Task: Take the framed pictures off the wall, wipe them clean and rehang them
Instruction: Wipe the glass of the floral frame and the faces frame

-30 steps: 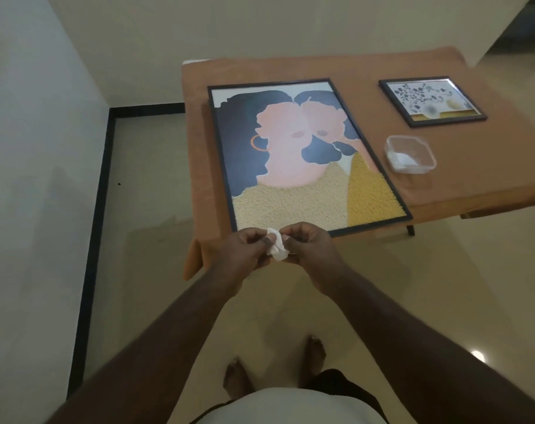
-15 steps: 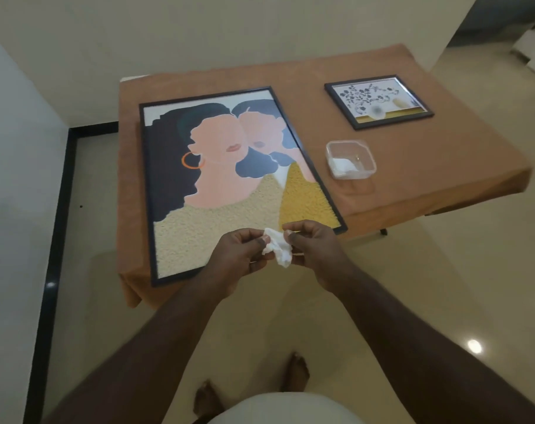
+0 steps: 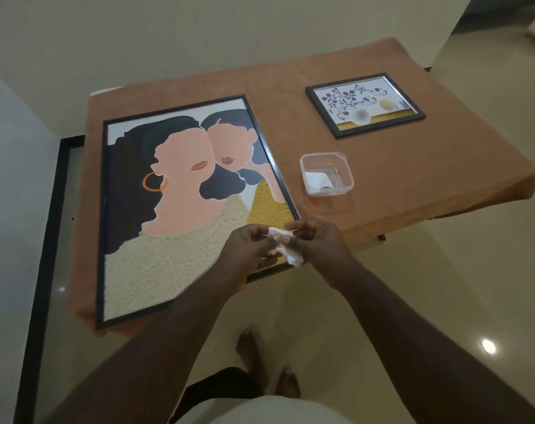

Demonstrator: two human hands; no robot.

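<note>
Left hand (image 3: 250, 250) and right hand (image 3: 316, 244) together, both pinching white wipe (image 3: 283, 245) — large framed picture (image 3: 180, 206) lies directly beneath them.

Bare forearms and feet, white top (image 3: 260, 411), dark shorts (image 3: 226, 385).

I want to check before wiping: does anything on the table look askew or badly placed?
Yes. The large framed picture lies skewed on the table, its near corners overhanging the front edge. The small framed picture lies fully supported.
</note>
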